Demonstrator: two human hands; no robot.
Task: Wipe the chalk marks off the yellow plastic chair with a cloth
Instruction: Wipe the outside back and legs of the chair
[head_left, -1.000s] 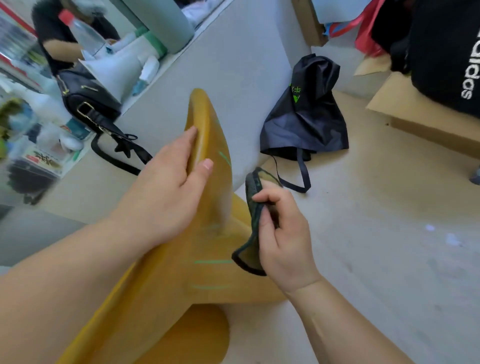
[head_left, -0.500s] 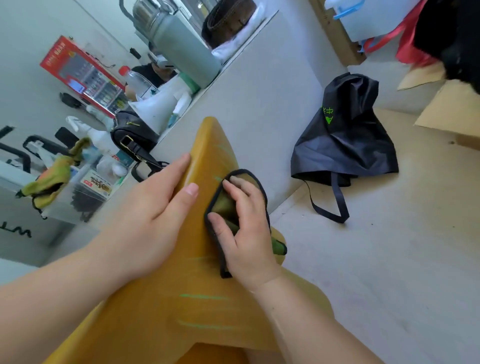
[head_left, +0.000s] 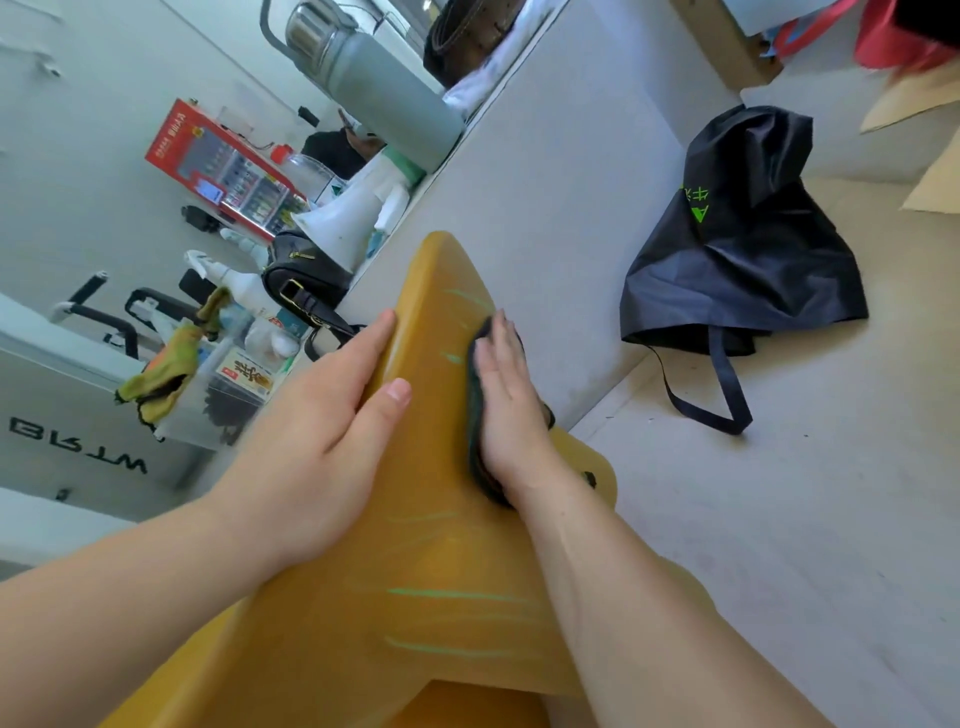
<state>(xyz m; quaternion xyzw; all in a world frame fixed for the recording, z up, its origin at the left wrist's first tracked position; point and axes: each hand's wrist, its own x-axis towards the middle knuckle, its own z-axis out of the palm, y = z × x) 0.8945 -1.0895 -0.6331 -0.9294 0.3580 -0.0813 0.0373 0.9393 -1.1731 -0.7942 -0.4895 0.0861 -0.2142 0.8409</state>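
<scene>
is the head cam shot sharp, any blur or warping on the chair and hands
Head view: the yellow plastic chair, green chalk marks and both hands are fairly sharp; bright, even daylight, no harsh glare; the left edge with the yellow-green rag smears; wide-angle tilt bends the grey wall.

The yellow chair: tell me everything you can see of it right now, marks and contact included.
The yellow chair looks like smooth, glossy moulded plastic, seen close from above and running away from the camera to a rounded end. Green chalk marks streak it: two bold lines near the camera, fainter ones mid-panel and near the far end. The left hand grips its left edge, thumb on the face. The right hand presses a dark cloth flat against it. Its legs are out of view.
</scene>
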